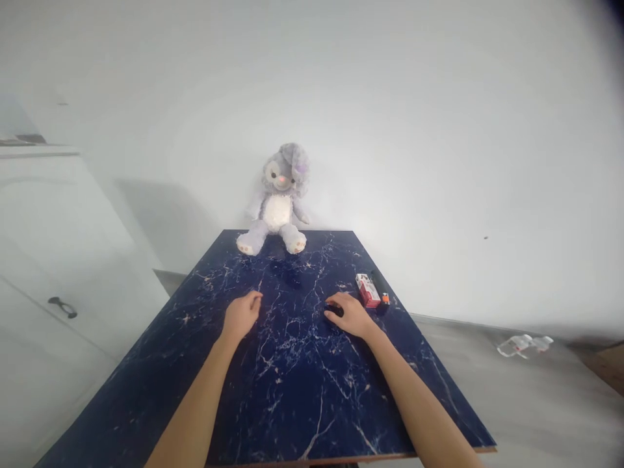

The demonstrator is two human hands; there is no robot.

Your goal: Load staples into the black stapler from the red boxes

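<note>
My left hand (241,315) rests on the dark blue marble-patterned table (292,403), its fingers loosely bent and no object visible in it. To the right, my right hand (350,313) lies on the same table with thumb and fingers apart in a curve. The gap between them looks very dark; I cannot make out anything held there. Just beyond the right hand's outer side is a small red and white box (368,290). Beside that box lies a black object with an orange end (385,299), near the table's right edge.
A grey-lilac plush toy (277,211) with a white belly sits at the table's far edge, against the pale wall (414,130). At left stands a white cabinet with a dark handle (63,307). Clear plastic packaging (524,346) lies on the floor at right.
</note>
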